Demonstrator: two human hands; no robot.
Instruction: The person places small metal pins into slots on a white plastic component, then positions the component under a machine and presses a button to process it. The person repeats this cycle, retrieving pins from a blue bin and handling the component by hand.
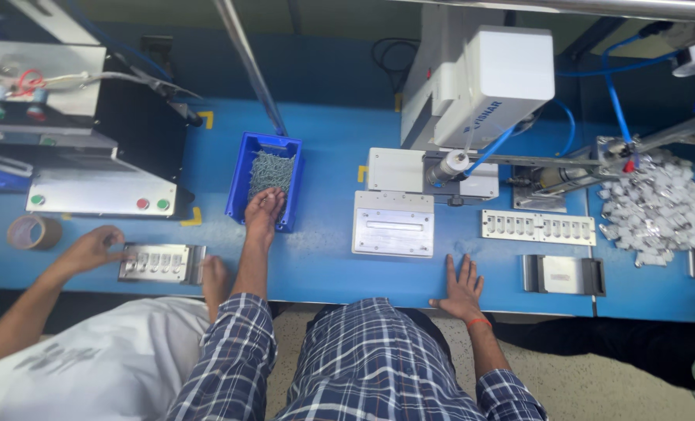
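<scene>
Your left hand [263, 212] reaches into the blue bin [245, 165] of small metal parts [271, 170], fingers curled down among them; whether they grip any, you cannot tell. Your right hand [462, 285] lies flat, open and empty on the table [324, 257], near the metal plate [393, 224].

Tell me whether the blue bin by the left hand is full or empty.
Partly full. The blue bin holds a heap of small grey metal parts covering most of its floor, and the left hand reaches into its near end among them.
</scene>
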